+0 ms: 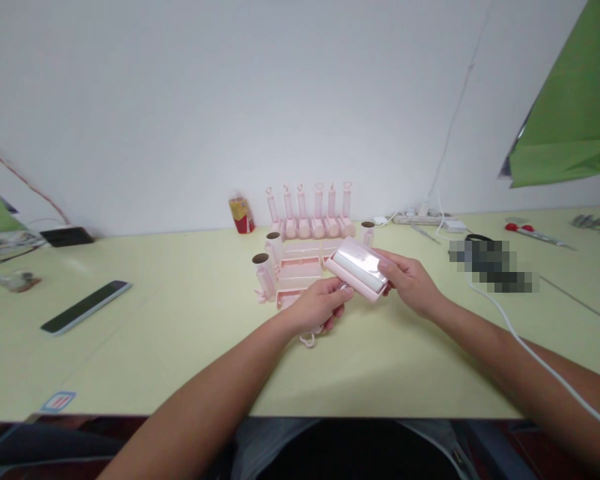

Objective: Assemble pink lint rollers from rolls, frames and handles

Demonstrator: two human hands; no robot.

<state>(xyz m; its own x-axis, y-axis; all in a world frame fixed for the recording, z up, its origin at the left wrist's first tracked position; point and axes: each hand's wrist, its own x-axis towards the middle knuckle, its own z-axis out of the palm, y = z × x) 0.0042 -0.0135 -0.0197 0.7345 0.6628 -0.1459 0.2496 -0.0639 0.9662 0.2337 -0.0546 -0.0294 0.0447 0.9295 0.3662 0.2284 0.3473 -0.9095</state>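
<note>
Between my two hands, raised over the table, is a pink lint roller (357,265) with a clear cover and a white roll inside. My left hand (323,303) is closed around its handle, whose heart-shaped loop sticks out below the fingers. The roller's right end is gripped by my right hand (405,277), thumb on top of the clear cover. Just behind and left of my left hand lie open pink cases (300,270) with clear lids. Rolls with brown cores (265,273) stand upright beside them.
Several pink lint rollers (317,220) stand in a row near the wall. A red and yellow packet (241,215) is left of them. A phone (87,307) lies at left. On the right are a power strip (423,217), a white cable (520,343) and a blurred dark object (490,260).
</note>
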